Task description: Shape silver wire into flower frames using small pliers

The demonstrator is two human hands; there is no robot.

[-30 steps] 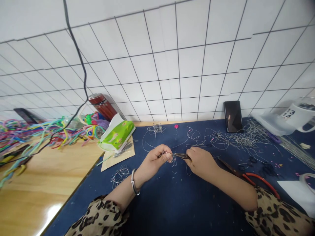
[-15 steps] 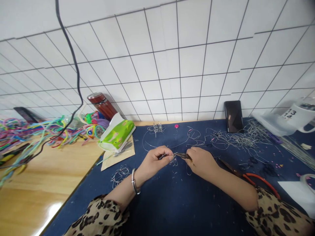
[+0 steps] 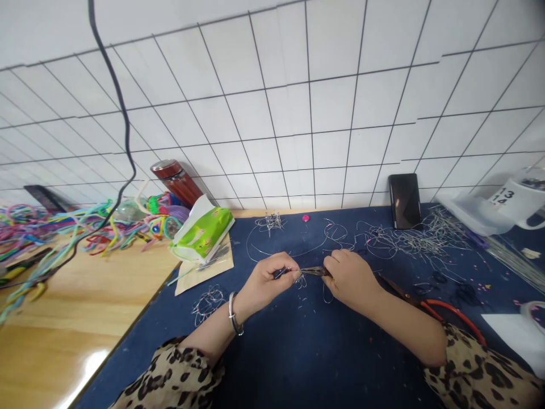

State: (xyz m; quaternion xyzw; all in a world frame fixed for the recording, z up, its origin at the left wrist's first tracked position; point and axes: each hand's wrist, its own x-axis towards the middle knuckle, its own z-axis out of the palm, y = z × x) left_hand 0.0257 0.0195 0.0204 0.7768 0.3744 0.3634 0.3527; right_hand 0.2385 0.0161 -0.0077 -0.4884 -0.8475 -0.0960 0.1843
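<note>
Thumb and fingers of my left hand (image 3: pixel 270 281) pinch a small piece of bent thin wire (image 3: pixel 301 280), most of it hidden by the fingers. My right hand (image 3: pixel 351 281) is wrapped round a pair of pliers (image 3: pixel 314 271); its handles are covered by my palm. The jaws point left and meet the wire right at my left fingertips. Whether the jaws are fully closed is too small to tell. Behind the hands, a bent wire shape (image 3: pixel 272 221) and a pink round piece (image 3: pixel 305 218) lie on the dark blue cloth (image 3: pixel 306 352).
Loose wire (image 3: pixel 404 238) is heaped at the back right by a phone (image 3: pixel 404 201) leaning on the wall. Orange-handled scissors (image 3: pixel 455 315) lie beside my right forearm. A tissue pack (image 3: pixel 204 230), a red flask (image 3: pixel 176 182) and coloured pipe cleaners (image 3: pixel 102 233) are at left.
The pliers have turned slightly, so their jaws now lie more level against the wire at my left fingertips. My right hand has risen a little. My left hand stays nearly in place.
</note>
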